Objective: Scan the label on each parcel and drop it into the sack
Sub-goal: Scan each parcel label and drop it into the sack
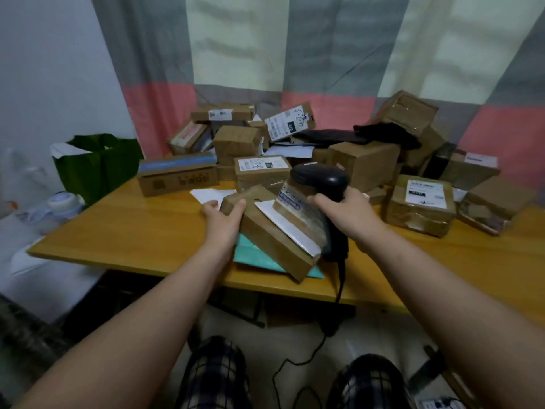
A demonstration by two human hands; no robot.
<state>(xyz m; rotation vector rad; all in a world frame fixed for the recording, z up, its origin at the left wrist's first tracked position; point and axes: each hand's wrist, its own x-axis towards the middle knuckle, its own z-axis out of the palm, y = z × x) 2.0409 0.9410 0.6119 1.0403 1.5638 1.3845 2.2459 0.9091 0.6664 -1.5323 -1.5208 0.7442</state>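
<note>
My left hand (221, 218) grips the far left corner of a long brown cardboard parcel (267, 237), tilted above the table's near edge. A smaller taped parcel with a blue-printed label (298, 209) and a white slip lie on top of it. My right hand (343, 212) holds the handle of a black barcode scanner (320, 177), whose head sits just above the small parcel's label. The scanner's cable hangs down off the table. A green sack (97, 166) stands open at the table's far left corner.
A heap of brown parcels (362, 163) covers the back of the yellow wooden table (141, 228). A labelled parcel (420, 205) lies at the right. A teal mailer (256, 255) lies under the held parcel. A curtain hangs behind. My knees are below.
</note>
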